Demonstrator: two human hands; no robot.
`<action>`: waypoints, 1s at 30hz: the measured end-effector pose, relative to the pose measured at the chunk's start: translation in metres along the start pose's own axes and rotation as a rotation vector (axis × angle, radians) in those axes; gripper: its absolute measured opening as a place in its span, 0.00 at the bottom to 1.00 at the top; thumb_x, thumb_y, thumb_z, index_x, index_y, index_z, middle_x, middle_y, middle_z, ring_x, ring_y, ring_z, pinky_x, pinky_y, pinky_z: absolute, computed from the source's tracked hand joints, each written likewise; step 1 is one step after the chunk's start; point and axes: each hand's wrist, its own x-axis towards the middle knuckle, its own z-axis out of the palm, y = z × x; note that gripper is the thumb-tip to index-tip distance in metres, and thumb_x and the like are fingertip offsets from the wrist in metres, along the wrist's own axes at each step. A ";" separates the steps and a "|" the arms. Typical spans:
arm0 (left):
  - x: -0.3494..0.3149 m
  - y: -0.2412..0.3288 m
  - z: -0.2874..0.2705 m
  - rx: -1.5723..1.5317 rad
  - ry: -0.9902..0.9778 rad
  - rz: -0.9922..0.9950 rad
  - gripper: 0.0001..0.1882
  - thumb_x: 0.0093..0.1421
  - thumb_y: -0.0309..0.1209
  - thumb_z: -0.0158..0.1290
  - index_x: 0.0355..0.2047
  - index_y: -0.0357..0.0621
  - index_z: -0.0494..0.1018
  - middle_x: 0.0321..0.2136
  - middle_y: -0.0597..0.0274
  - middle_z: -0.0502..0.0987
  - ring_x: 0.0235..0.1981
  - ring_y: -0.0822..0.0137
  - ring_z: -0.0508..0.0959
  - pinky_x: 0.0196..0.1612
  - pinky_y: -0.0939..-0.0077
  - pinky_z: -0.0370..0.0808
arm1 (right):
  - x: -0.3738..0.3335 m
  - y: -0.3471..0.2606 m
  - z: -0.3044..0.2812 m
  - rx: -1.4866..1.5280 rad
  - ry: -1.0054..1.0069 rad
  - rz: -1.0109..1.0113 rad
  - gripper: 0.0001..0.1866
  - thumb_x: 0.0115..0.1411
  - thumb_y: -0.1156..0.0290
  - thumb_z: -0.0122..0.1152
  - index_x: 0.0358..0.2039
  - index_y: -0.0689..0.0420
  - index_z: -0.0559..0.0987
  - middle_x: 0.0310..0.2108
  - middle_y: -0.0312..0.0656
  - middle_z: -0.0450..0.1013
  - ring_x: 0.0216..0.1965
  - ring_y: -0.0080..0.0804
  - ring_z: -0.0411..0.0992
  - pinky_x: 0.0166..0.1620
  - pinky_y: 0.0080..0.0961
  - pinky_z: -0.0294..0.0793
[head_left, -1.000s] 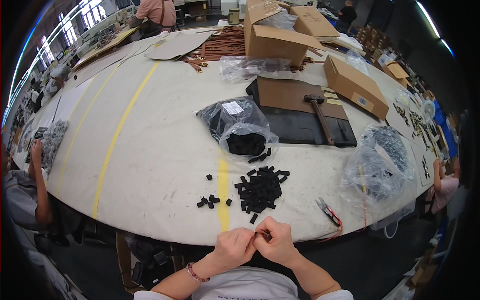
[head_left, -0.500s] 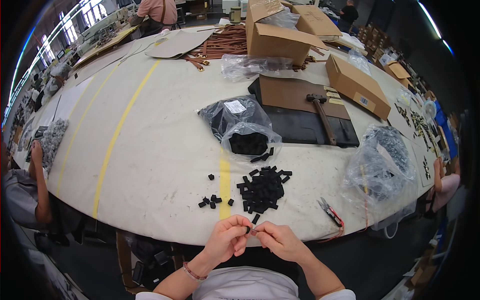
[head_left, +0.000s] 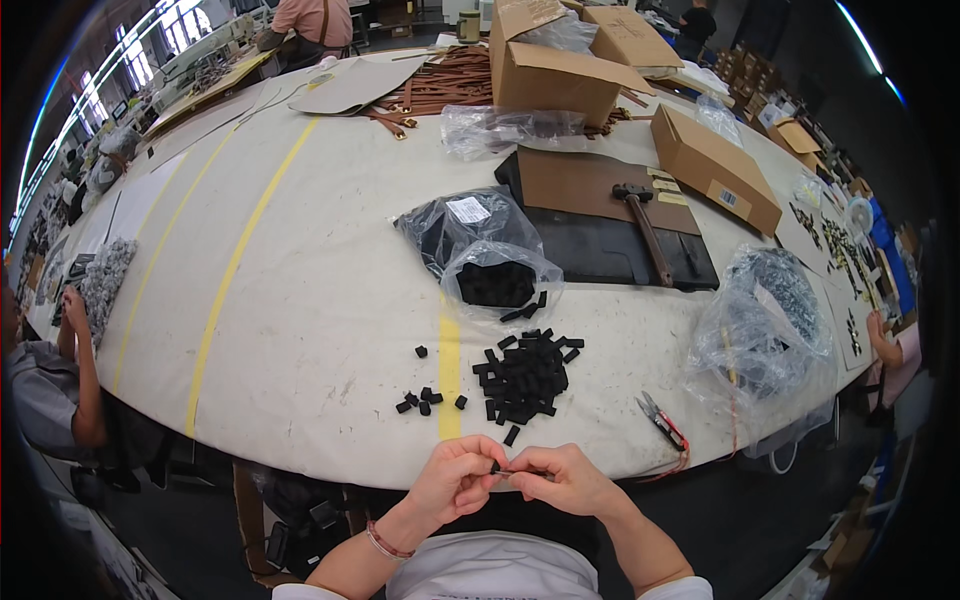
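At the table's near edge my left hand (head_left: 452,482) pinches a small black piece (head_left: 495,467) between thumb and fingertips. My right hand (head_left: 568,482) is closed on a thin, dark, rod-like tool (head_left: 514,473), its tip meeting the black piece; the fingers hide most of it, so its kind does not show. Just beyond my hands lies a pile of short black pieces (head_left: 525,380). Several smaller black bits (head_left: 425,396) are scattered left of that pile. Behind it, an open clear plastic bag (head_left: 470,210) spills more black pieces.
Red-handled thread snips (head_left: 662,420) and a crumpled clear bag (head_left: 760,330) lie to the right. A hammer (head_left: 640,225) rests on a brown-topped black slab (head_left: 580,245). Cardboard boxes (head_left: 550,85) and brown leather straps (head_left: 445,85) are farther back. Other people work at both sides.
My hands have stayed together at the edge. The right hand has turned slightly and drawn closer to the left, the tool's tip now at the black piece.
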 end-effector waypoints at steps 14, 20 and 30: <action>0.006 -0.035 0.008 0.552 0.292 0.791 0.08 0.53 0.18 0.38 0.33 0.33 0.65 0.15 0.60 0.68 0.08 0.80 0.61 0.11 0.87 0.61 | 0.006 -0.014 0.019 -0.731 0.411 -0.388 0.03 0.48 0.74 0.55 0.24 0.58 0.73 0.17 0.42 0.70 0.16 0.34 0.68 0.18 0.23 0.64; 0.003 -0.037 0.004 1.428 -0.006 1.619 0.14 0.39 0.18 0.51 0.30 0.39 0.66 0.19 0.56 0.72 0.15 0.64 0.71 0.19 0.78 0.69 | 0.012 -0.005 0.018 -0.741 0.554 -0.376 0.03 0.47 0.76 0.56 0.24 0.59 0.73 0.17 0.41 0.70 0.15 0.34 0.68 0.17 0.23 0.64; -0.006 -0.022 0.008 -0.175 -0.117 0.007 0.18 0.60 0.39 0.36 0.28 0.36 0.67 0.16 0.59 0.68 0.08 0.76 0.58 0.10 0.86 0.56 | 0.009 0.009 0.014 -0.826 0.635 -0.694 0.10 0.43 0.76 0.59 0.28 0.61 0.73 0.13 0.36 0.64 0.12 0.29 0.64 0.15 0.23 0.61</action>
